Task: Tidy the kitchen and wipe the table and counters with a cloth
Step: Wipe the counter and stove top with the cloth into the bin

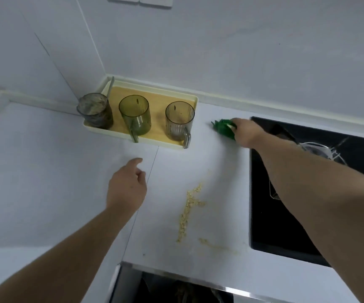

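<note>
Right hand gripped green cloth at 1 o'clock, left hand loose-fingered; desk crumbs unwiped.

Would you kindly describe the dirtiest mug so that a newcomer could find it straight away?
In the back corner of the white kitchen counter sits a cream tray with a wooden base, holding three see-through mugs. Take the leftmost mug: unlike the green mug and the ribbed clear mug, it is smeared grey-brown and holds a utensil.
</note>
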Demonstrator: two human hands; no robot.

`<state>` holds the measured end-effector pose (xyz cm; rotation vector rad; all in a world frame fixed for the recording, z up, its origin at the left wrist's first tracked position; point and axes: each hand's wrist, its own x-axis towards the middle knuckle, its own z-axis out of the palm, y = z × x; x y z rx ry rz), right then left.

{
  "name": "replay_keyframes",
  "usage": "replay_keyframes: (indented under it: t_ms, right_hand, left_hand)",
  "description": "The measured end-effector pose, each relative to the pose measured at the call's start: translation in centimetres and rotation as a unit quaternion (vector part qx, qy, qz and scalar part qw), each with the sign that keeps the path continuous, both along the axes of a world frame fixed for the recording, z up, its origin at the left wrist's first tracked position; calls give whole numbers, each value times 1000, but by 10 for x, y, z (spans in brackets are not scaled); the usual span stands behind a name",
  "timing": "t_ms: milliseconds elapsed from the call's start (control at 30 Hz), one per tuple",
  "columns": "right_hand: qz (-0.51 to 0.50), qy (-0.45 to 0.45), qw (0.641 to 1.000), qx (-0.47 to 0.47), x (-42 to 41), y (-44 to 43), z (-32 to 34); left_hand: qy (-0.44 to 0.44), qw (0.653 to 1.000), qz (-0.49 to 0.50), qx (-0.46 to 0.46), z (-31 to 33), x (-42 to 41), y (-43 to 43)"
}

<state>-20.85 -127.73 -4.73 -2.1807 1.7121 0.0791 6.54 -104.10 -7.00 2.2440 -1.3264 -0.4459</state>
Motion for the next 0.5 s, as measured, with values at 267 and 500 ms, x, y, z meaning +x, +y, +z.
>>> replay_keyframes:
  t_ms: [267,500]
  right_hand:
    - [108,-41,993,-11,4,84,-42]
    - [191,-87,977,28,38,185,-44]
  left_hand:
    - [69,988,141,-10,-15,-52,54]
    - [110,962,250,3,10,-87,125]
